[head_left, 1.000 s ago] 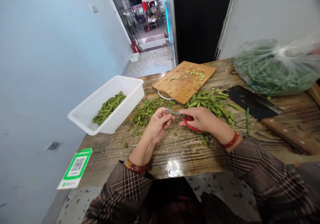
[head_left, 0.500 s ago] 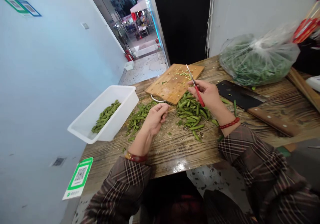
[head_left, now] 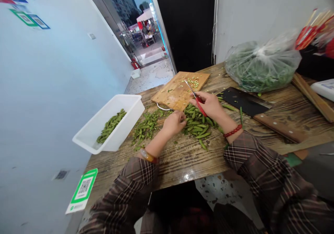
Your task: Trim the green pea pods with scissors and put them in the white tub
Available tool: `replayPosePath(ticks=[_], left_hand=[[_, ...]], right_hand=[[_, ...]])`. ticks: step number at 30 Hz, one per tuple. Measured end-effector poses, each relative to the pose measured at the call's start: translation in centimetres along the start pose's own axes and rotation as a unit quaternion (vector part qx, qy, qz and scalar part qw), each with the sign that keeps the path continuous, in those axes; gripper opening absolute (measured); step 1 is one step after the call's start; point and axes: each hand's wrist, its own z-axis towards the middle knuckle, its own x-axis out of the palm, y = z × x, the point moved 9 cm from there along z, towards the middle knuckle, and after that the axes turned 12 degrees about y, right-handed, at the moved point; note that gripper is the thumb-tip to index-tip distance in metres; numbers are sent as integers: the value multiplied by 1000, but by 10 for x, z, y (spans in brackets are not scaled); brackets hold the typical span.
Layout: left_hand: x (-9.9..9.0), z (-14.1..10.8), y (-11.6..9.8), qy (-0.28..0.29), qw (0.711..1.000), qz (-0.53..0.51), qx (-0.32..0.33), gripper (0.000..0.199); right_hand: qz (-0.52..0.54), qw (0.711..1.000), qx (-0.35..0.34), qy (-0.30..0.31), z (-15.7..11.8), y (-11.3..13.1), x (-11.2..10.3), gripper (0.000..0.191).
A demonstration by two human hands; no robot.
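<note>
My right hand grips a pair of red-handled scissors, their blades angled up and left over the cutting board. Beside it, my left hand is closed at the left edge of a heap of green soybean pods; what its fingers pinch, if anything, is hidden. Left of that hand lies a scatter of small green trimmings and pods. More pods rest inside a white plastic tub at the table's left end. Small pale green bits dot the board.
A cleaver with a wooden handle lies right of my right hand. Behind it sits a tied clear bag of greens. Wooden strips lie at the far right. A QR-code card hangs by the table's left front corner.
My left hand has moved right, up to the pod heap. The scissors have come down and left a little with my right hand. The camera view has shifted slightly.
</note>
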Motion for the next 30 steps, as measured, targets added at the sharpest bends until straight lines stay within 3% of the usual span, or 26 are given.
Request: replayPosePath(ticks=[2,5,8,11,15,19,24,30], left_hand=[[-3,-17,5,19,999,-35,-6,13],[-12,-41,19,4,983,-182,-40,12],[-15,-61,34,-43,932,-350,-82,22],[-11,-71,41,-68,894,-432,-99,33],[-9,-75,47,-85,887,-446,-87,32],[-8,-76,48,-109,884,-448,-70,25],[-7,-75,37,-96,894,-436,-40,23],[-13,-83,52,-139,875,-457,-80,20]], right_hand=[[-10,1000,-4,18,-1,3,4,44],[-34,997,-16,67,-5,13,15,43],[-69,989,-33,129,-12,23,30,42],[-90,975,-58,193,-19,31,46,44],[-119,951,-86,271,-28,35,68,44],[-134,937,-101,307,-36,43,82,46],[-128,934,-120,312,-40,51,90,46],[-148,942,-82,289,-37,36,86,49]])
